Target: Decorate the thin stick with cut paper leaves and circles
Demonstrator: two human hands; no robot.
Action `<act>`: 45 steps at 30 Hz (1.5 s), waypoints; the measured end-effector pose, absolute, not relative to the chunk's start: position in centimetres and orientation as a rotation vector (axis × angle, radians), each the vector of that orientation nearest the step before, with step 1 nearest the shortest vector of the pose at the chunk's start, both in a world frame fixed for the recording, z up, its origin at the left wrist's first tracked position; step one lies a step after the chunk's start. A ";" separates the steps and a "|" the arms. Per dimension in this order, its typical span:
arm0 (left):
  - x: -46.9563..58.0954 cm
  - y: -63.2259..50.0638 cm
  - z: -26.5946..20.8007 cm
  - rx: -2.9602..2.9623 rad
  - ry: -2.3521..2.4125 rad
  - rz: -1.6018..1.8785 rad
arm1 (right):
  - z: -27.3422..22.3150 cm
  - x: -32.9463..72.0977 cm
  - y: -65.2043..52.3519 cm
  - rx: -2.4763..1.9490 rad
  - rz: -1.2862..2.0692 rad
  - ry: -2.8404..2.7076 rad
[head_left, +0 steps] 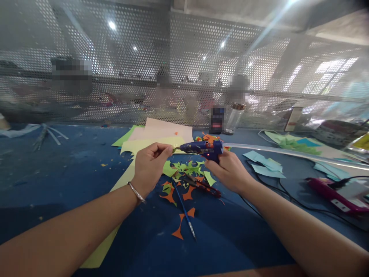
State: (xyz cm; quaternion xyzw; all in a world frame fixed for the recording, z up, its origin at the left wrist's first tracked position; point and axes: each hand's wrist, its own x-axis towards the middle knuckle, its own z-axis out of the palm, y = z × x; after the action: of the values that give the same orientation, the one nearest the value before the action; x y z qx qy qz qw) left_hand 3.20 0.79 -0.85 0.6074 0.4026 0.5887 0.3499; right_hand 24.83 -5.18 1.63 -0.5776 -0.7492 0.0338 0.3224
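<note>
My right hand (229,171) grips a blue glue gun (201,148) held level above the table, its nozzle pointing left. My left hand (151,163), with a silver bracelet at the wrist, pinches something small at the nozzle tip; what it pinches is too small to tell. Below both hands lie green paper cut-outs (187,169) and orange paper scraps (180,227). Red-handled scissors (206,186) and a blue pen (184,211) rest among the scraps.
Pale yellow and cream paper sheets (161,136) lie on the blue table (57,173). Light-blue paper pieces (263,161), a clear tube (288,152), black cables and a magenta device (334,192) sit at right. A perforated metal screen (184,69) backs the table, with a jar (235,117) before it.
</note>
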 end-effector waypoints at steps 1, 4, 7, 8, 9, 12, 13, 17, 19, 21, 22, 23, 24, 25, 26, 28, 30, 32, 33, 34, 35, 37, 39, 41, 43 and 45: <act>3.2 0.7 -0.8 1.559 1.059 1.519 | 1.7 24.8 -5.2 -1.514 0.080 -1.970; 3.3 0.7 -0.7 1.541 1.046 1.523 | 1.7 24.8 -5.2 -1.518 0.057 -1.973; 3.2 0.7 -0.8 1.559 0.998 1.529 | 1.8 24.9 -5.2 -1.520 0.051 -1.976; 3.2 0.7 -0.8 1.559 0.996 1.530 | 1.8 24.9 -5.2 -1.518 0.047 -1.978; 3.3 0.8 -0.8 1.554 1.000 1.530 | 1.8 24.9 -5.2 -1.516 0.043 -1.979; 3.3 0.9 -0.9 1.545 0.992 1.549 | 1.7 24.9 -5.2 -1.512 0.039 -1.974; 3.3 0.9 -1.0 1.545 0.982 1.555 | 1.7 24.9 -5.2 -1.511 0.040 -1.972; 3.3 1.0 -1.0 1.535 0.983 1.527 | 1.5 24.9 -5.0 -1.503 0.045 -1.970; 3.3 1.0 -1.0 1.529 1.005 1.505 | 1.5 24.9 -5.0 -1.501 0.049 -1.968; 3.3 1.0 -0.9 1.519 1.027 1.489 | 1.5 24.9 -5.0 -1.498 0.053 -1.961; 3.3 0.9 -0.9 1.514 1.033 1.484 | 1.5 24.9 -5.1 -1.496 0.055 -1.959; 3.3 0.9 -0.9 1.510 1.033 1.483 | 1.5 24.9 -5.1 -1.495 0.057 -1.958; 3.4 0.9 -0.9 1.508 1.030 1.485 | 1.5 25.0 -5.1 -1.494 0.058 -1.956; 3.4 0.8 -0.8 1.509 1.026 1.485 | 1.5 25.0 -5.1 -1.493 0.059 -1.952; 3.4 0.8 -0.8 1.510 1.023 1.485 | 1.5 25.0 -5.1 -1.492 0.059 -1.947; 3.4 0.8 -0.8 1.509 1.013 1.491 | 1.5 25.0 -5.1 -1.487 0.058 -1.934; 3.4 0.9 -0.8 1.506 0.993 1.504 | 1.5 25.1 -5.1 -1.482 0.056 -1.927; 3.5 0.9 -0.9 1.497 0.970 1.524 | 1.5 25.0 -5.1 -1.487 0.055 -1.920; 3.5 1.0 -0.9 1.491 0.958 1.530 | 1.6 25.0 -5.1 -1.494 0.058 -1.912; 3.5 1.0 -1.0 1.483 0.947 1.535 | 1.6 25.1 -5.1 -1.504 0.069 -1.900; 3.5 1.1 -1.0 1.475 0.930 1.544 | 1.6 25.1 -5.1 -1.515 0.087 -1.882; 3.6 1.1 -1.0 1.450 0.886 1.546 | 1.6 25.2 -5.0 -1.542 0.138 -1.823; 3.7 1.0 -0.9 1.408 0.851 1.511 | 1.4 25.4 -4.7 -1.561 0.208 -1.752; 3.9 0.9 -0.7 1.361 0.837 1.456 | 1.1 25.7 -4.2 -1.555 0.317 -1.687; 3.9 0.8 -0.5 1.320 0.834 1.398 | 0.6 26.1 -3.5 -1.513 0.494 -1.624; 4.0 0.7 -0.5 1.299 0.832 1.337 | 0.1 26.3 -2.8 -1.500 0.705 -1.511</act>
State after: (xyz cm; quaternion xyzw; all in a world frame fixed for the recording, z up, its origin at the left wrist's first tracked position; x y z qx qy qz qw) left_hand 3.97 0.69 -0.49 0.5426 0.3474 0.5582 0.5228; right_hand 26.34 -2.79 0.05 -0.6026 -0.6066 0.2830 0.4345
